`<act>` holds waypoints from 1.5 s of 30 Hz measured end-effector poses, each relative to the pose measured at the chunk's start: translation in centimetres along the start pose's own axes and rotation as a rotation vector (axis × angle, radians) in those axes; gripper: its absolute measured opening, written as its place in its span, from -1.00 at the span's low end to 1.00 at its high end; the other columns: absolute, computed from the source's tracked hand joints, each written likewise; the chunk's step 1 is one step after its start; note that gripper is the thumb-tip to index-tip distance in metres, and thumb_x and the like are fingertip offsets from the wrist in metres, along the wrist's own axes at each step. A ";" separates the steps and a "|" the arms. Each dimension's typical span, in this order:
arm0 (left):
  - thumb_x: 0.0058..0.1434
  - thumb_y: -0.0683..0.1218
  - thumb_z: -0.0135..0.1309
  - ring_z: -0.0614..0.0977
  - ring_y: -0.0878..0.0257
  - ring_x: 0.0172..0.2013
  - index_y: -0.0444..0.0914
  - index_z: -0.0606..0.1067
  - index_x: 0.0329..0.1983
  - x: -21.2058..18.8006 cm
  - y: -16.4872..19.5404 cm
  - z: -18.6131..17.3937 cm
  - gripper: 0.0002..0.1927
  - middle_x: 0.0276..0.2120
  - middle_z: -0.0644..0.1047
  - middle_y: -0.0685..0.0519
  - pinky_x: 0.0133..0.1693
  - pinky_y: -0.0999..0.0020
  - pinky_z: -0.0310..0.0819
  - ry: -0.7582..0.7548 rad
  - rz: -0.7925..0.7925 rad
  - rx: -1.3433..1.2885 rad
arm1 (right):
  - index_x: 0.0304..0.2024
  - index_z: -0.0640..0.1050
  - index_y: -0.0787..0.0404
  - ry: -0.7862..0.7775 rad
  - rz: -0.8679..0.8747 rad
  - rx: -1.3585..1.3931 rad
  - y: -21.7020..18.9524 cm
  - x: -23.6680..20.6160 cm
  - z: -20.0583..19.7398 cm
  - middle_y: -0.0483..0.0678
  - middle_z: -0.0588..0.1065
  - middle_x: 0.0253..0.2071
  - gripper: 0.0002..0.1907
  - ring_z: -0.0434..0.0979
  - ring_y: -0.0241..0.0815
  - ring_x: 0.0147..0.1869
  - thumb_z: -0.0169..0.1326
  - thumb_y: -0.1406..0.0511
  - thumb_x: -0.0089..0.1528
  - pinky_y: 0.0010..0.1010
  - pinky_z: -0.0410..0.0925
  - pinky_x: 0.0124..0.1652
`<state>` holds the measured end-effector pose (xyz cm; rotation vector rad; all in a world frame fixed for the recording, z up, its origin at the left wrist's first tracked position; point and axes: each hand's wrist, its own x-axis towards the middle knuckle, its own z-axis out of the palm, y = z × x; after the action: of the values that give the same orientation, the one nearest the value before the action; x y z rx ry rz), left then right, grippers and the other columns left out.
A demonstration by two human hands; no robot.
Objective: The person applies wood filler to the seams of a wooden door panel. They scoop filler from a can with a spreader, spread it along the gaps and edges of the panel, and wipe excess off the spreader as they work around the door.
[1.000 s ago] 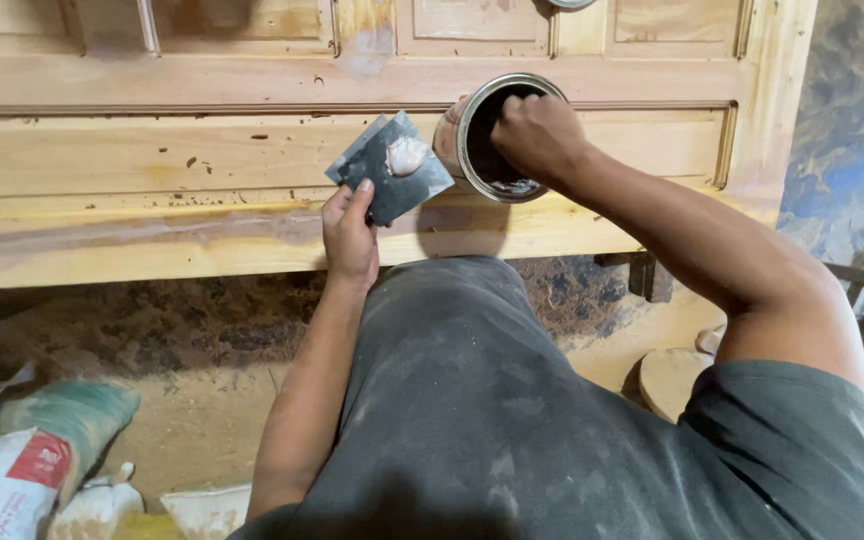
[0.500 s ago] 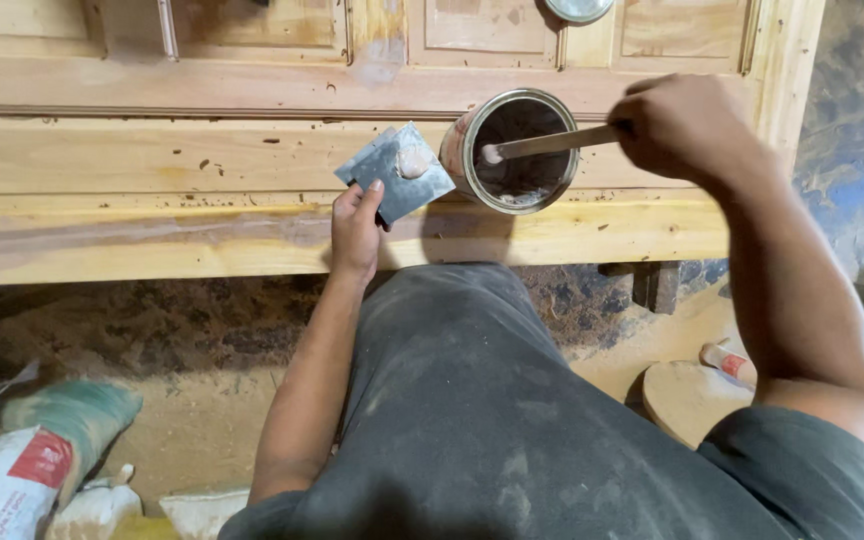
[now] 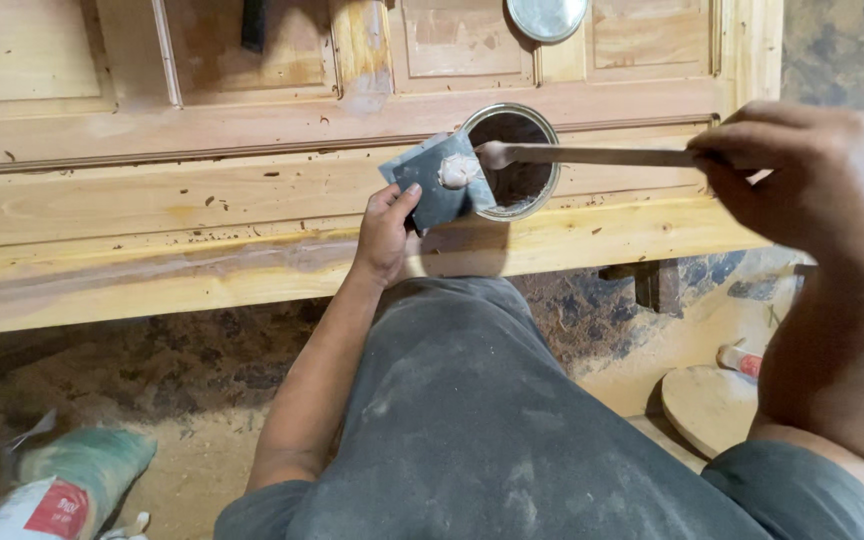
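My left hand [image 3: 385, 232] holds a thin grey metal scraper plate [image 3: 434, 184] by its lower corner, tilted over a wooden door panel [image 3: 152, 200]. A lump of pale putty [image 3: 457, 171] sits on the plate's upper right corner. My right hand [image 3: 802, 175] grips a flat wooden stick [image 3: 592, 155] by its far end; the stick's putty-coated tip reaches to the lump on the plate, above an open round tin [image 3: 517, 165] with dark contents. The tin stands on the door panel just right of the plate.
A round metal lid [image 3: 547, 17] lies on the door at the top. A dark tool [image 3: 254, 25] lies at the upper left. Sacks [image 3: 57, 485] lie on the dusty floor at the lower left. A round wooden disc [image 3: 712, 405] sits at the lower right.
My right hand drew out of the tin, pulled right with the stick, and brought its tip onto the plate, leaving putty there. The view has shifted closer.
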<state>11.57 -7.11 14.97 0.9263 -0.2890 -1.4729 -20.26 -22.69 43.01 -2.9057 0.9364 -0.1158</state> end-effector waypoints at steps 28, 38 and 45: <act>0.41 -0.11 0.00 0.55 0.38 -0.37 -0.32 0.52 -0.15 -0.9 1.1 -2.8 -0.83 -0.33 0.59 0.08 -0.30 0.47 0.43 0.134 0.197 -0.278 | -0.19 0.68 0.15 0.284 -0.050 -0.080 -3.4 -2.3 5.4 -0.11 0.63 -0.12 -0.90 0.67 -0.22 -0.11 0.33 0.43 0.42 -0.48 0.48 -0.18; 0.48 -0.11 -0.03 0.55 0.42 -0.27 -0.33 0.52 -0.08 -6.4 1.1 -6.2 -0.82 -0.28 0.57 0.11 -0.20 0.48 0.46 -0.114 0.088 -0.094 | -0.16 0.65 0.34 0.358 0.015 -0.130 -9.9 1.8 12.2 0.12 0.61 -0.14 -0.79 0.66 0.12 0.03 0.29 0.35 0.19 -0.22 0.52 0.00; 0.43 -0.10 -0.05 0.60 0.36 -0.11 -0.37 0.50 0.12 -9.3 -0.4 -7.0 -0.69 -0.08 0.61 0.07 -0.05 0.44 0.49 -0.309 -0.223 -0.052 | -0.33 0.58 0.34 0.239 0.612 0.938 -16.0 -3.3 22.3 -0.01 0.56 -0.41 -0.72 0.59 -0.23 -0.33 0.05 0.34 0.46 -0.47 0.45 -0.25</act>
<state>14.78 4.01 13.62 0.7032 -0.3805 -1.8245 -11.45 -6.47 22.38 -1.7095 1.2965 -0.6536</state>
